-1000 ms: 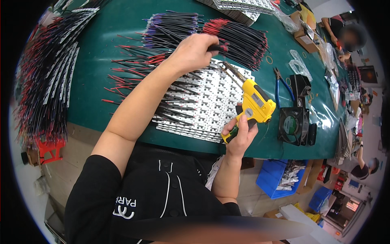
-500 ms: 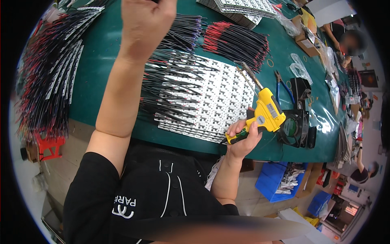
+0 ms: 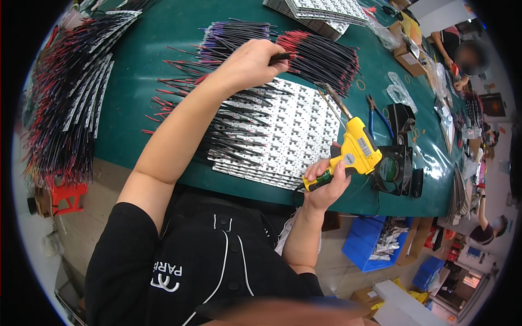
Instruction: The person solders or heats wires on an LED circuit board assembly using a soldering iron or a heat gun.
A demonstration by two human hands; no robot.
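Gripped in the left hand is a dark piece with a reddish end, held just beside the red-and-black wire bundle on the green desk. The right hand grasps the handle of a yellow soldering gun, its tip pointing away from the person near the right edge of the stacked white boards, whose left part carries black wires. Beyond the gun, blue-handled pliers lie near a black fan.
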